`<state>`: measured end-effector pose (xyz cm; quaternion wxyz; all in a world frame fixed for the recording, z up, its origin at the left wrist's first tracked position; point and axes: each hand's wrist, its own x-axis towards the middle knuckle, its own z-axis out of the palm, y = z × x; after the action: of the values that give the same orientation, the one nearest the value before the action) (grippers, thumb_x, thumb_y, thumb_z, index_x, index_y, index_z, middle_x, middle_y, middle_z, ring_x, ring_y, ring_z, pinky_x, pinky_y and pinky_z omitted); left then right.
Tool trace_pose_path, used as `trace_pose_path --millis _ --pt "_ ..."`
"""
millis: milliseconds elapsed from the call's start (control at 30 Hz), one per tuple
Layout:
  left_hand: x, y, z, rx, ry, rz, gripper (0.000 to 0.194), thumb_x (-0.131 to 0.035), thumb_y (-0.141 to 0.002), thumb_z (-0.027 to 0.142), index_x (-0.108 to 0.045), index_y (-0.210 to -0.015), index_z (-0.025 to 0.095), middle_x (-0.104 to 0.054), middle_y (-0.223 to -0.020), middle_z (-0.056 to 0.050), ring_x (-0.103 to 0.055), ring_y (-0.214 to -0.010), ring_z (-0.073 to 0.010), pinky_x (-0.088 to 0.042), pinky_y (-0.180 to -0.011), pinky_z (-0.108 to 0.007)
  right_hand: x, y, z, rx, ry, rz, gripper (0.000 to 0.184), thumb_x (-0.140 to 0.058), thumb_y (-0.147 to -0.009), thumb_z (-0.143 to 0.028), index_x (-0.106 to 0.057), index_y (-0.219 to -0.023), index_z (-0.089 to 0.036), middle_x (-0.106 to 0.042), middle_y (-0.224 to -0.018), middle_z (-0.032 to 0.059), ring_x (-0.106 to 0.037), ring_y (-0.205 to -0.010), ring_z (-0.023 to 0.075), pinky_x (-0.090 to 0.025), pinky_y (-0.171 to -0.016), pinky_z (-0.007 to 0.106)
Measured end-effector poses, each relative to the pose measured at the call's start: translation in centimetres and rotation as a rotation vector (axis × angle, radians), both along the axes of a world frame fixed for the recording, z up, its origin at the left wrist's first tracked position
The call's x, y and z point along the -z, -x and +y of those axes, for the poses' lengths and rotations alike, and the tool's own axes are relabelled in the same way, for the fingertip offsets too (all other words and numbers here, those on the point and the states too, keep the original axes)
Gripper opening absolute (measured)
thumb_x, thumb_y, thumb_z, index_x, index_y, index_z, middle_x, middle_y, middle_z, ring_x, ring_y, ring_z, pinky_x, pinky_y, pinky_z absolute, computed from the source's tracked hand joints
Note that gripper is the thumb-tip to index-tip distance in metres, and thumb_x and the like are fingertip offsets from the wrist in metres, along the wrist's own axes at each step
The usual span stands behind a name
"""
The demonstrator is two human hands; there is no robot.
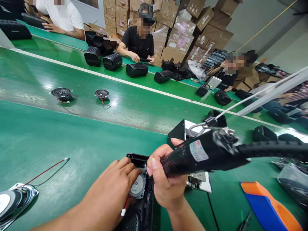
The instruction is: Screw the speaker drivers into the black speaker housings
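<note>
My right hand (166, 179) is wrapped round the grip of a black electric screwdriver (204, 154) that hangs from a cable and points down at a black speaker housing (141, 199) on the green table. My left hand (117, 183) rests on that housing, fingers curled against a round silver speaker driver (138, 186) seated in it. A red wire with a white plug (124, 210) shows under the left hand. The screwdriver's tip is hidden behind my right hand.
A loose speaker driver (12, 200) with red and black leads lies at the near left. Two more drivers (61, 93) (101, 94) sit on the green conveyor belt. An orange and blue tray (267, 205) is at the right. Three people work across the belt among black speaker cases (136, 69).
</note>
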<state>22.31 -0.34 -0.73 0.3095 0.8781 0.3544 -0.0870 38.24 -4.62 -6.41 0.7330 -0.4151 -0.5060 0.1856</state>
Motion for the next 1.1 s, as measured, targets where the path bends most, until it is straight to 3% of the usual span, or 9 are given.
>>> trace_pose_path --millis 100,267,367,667,900,1000,1100 --pt "0.6 0.2 0.0 0.003 -0.04 -0.011 0.055 -0.078 -0.09 0.004 -0.082 -0.143 0.019 -0.082 -0.141 -0.012 -0.068 -0.135 -0.0397 -0.054 -0.119 -0.061 0.5 0.0 -0.1 -0.013 0.015 -0.008 0.032 -0.074 -0.112 -0.025 -0.056 -0.138 -0.029 -0.061 -0.089 -0.0044 -0.057 -0.063 0.0149 -0.054 -0.059 0.029" --pt "3.4 1.1 0.0 -0.01 -0.117 -0.129 0.057 -0.079 -0.082 0.006 -0.085 -0.135 0.026 -0.083 -0.131 -0.01 -0.07 -0.127 -0.038 -0.057 -0.112 -0.059 0.6 0.1 -0.1 -0.013 0.031 -0.025 0.011 -0.072 -0.112 -0.026 -0.063 -0.118 -0.025 -0.06 -0.09 -0.0022 -0.057 -0.064 0.0148 -0.056 -0.058 0.03" --pt "4.5 1.5 0.1 -0.022 -0.155 -0.184 0.055 -0.08 -0.082 0.009 -0.085 -0.134 0.027 -0.083 -0.132 -0.009 -0.07 -0.128 -0.0376 -0.056 -0.112 -0.058 0.5 0.0 -0.1 -0.011 0.043 -0.016 0.01 -0.072 -0.113 -0.029 -0.064 -0.11 -0.025 -0.06 -0.09 -0.0019 -0.057 -0.064 0.0143 -0.057 -0.059 0.03" --pt "3.6 1.2 0.0 -0.019 -0.17 -0.166 0.054 -0.076 -0.081 0.007 -0.085 -0.13 0.026 -0.084 -0.135 -0.01 -0.071 -0.13 -0.0378 -0.058 -0.113 -0.056 0.2 -0.1 0.0 -0.039 0.054 0.05 0.03 -0.077 -0.11 -0.025 -0.058 -0.132 -0.027 -0.062 -0.088 -0.0041 -0.058 -0.063 0.0158 -0.054 -0.059 0.03" --pt "3.6 0.9 0.2 -0.018 -0.178 -0.13 0.057 -0.076 -0.077 0.007 -0.087 -0.129 0.026 -0.084 -0.134 -0.011 -0.072 -0.132 -0.0379 -0.058 -0.118 -0.056 -0.5 0.4 0.4 -0.033 0.003 0.086 0.039 -0.075 -0.105 -0.013 -0.055 -0.133 -0.03 -0.063 -0.087 -0.008 -0.058 -0.062 0.0123 -0.055 -0.062 0.026" --pt "3.6 1.5 0.3 -0.005 -0.21 -0.184 0.051 -0.073 -0.08 0.008 -0.086 -0.126 0.026 -0.084 -0.13 -0.011 -0.073 -0.131 -0.038 -0.06 -0.116 -0.055 -1.2 0.9 0.4 -0.042 -0.021 0.068 0.033 -0.075 -0.105 -0.013 -0.056 -0.126 -0.031 -0.063 -0.089 -0.0077 -0.059 -0.062 0.0114 -0.056 -0.06 0.025" --pt "3.7 2.4 0.3 0.006 -0.24 -0.272 0.046 -0.068 -0.091 0.012 -0.084 -0.131 0.027 -0.085 -0.129 -0.011 -0.077 -0.124 -0.0369 -0.064 -0.108 -0.052 -3.1 0.5 -0.4 -0.013 -0.117 0.107 0.036 -0.07 -0.114 -0.02 -0.054 -0.142 -0.036 -0.063 -0.092 -0.0076 -0.06 -0.059 0.0114 -0.059 -0.059 0.025"
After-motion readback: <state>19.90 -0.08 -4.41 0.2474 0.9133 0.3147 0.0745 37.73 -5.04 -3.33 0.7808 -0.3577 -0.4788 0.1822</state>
